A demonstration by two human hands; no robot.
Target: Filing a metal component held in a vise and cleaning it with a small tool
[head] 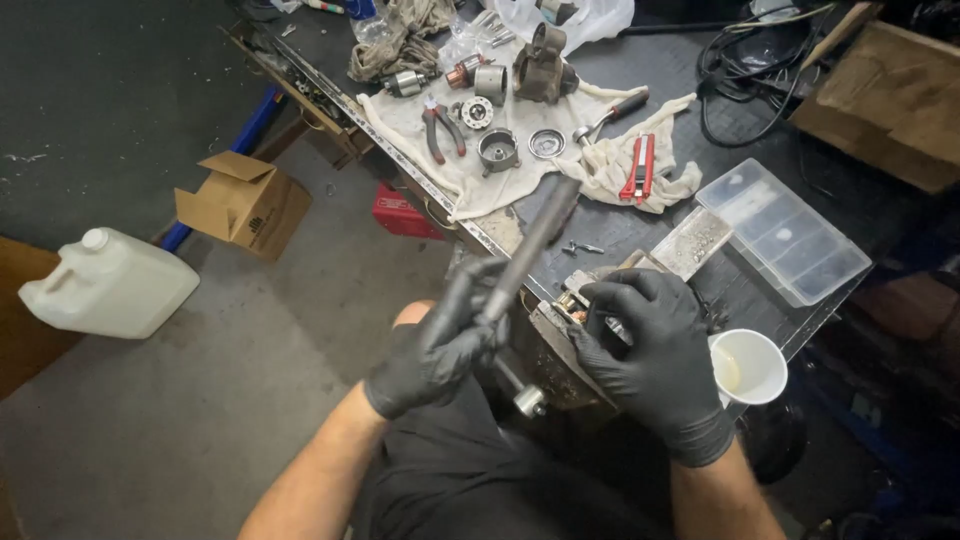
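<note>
Dark workbench (650, 235), parts on white cloth (520, 160). Your left hand (440, 345) fist-closed on grey metal bar (530, 245), raised. Your right hand (640, 345) pinches small coppery part (578, 312) in bench vise (560, 350). Step looks like driving or tapping. Next: align bar on part, steady it.

**Count of things at the workbench**

Two black-gloved hands: the left hand (440, 345) at 7 o'clock, the right hand (645, 355) at 5 o'clock. One grey metal bar (530, 250) at centre. One bench vise (555, 345). One white paper cup (750, 365) at 4 o'clock. One clear plastic compartment box (785, 230) at 3 o'clock. One pair of red-handled pliers (440, 130) and one red utility knife (640, 165) at 12 o'clock. One cardboard box (245, 205) and one white plastic jug (110, 285) at 9 o'clock.
</note>
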